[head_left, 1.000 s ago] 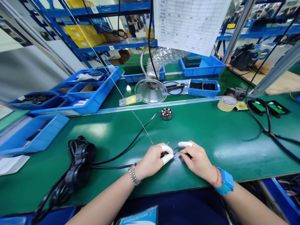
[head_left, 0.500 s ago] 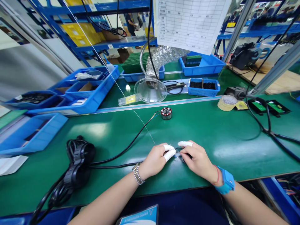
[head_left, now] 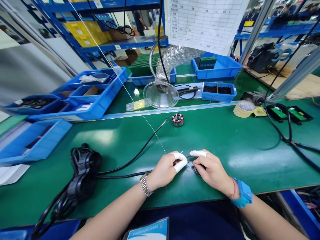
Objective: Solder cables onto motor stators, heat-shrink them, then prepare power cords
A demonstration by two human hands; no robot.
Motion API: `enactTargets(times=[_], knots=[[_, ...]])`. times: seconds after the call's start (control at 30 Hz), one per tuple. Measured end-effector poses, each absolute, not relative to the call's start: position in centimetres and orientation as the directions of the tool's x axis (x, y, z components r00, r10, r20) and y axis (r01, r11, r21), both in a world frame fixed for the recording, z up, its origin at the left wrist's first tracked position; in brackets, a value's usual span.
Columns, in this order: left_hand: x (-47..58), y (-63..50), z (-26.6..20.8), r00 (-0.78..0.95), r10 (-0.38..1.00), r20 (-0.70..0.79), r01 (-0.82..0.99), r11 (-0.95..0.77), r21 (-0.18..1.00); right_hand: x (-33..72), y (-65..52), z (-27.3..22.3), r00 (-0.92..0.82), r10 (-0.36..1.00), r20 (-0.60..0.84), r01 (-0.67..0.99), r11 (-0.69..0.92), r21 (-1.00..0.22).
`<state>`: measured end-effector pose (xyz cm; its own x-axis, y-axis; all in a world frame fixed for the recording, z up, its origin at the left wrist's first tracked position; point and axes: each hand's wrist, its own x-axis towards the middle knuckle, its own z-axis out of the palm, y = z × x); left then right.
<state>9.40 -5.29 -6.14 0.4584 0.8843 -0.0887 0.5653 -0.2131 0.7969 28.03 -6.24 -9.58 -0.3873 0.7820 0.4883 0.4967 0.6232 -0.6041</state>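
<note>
My left hand (head_left: 166, 168), with white covers on its thumb and finger, is closed in a pinch. A thin silvery wire (head_left: 152, 128) slants down from above to this hand, and a short wire end stands up by its fingertips. One black cable (head_left: 122, 176) runs under the left wrist. My right hand (head_left: 211, 168), one finger covered in white, pinches something small beside the left fingertips. A dark, shiny part under the right fingers is mostly hidden. Beyond the hands, a motor stator (head_left: 177, 120) with red and white windings lies on the green bench, joined to another black cable (head_left: 140, 151).
A bundled black cable coil (head_left: 86, 173) lies at left. Blue bins (head_left: 110, 96) stand at back left. A clear fume funnel (head_left: 161, 95) hangs behind the stator. A tape roll (head_left: 244, 108) and looped thick cables (head_left: 290, 140) are at right.
Both hands stay almost in place, with the left fingers shifting slightly at the pinch. The camera view has moved a little; the stator and cables lie as before.
</note>
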Motion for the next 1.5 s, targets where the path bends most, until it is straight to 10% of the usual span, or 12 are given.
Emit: enactTargets(times=[0.83, 1.1, 1.5], knots=[[9.1, -5.3, -6.5, 0.480, 0.871, -0.100, 0.524, -0.194, 0.829, 30.3, -6.2, -8.3, -0.401, 0.794, 0.456, 0.569, 0.607, -0.555], [9.4, -5.0, -6.8, 0.475, 0.876, -0.082, 0.553, -0.225, 0.802, 54.6, -5.6, -7.8, 0.433, 0.790, 0.435, 0.901, -0.384, -0.200], [9.8, -4.9, -7.2, 0.445, 0.896, -0.018, 0.548, -0.256, 0.796, 63.5, -6.1, -11.8, 0.580, 0.795, 0.178, 0.815, -0.569, -0.112]])
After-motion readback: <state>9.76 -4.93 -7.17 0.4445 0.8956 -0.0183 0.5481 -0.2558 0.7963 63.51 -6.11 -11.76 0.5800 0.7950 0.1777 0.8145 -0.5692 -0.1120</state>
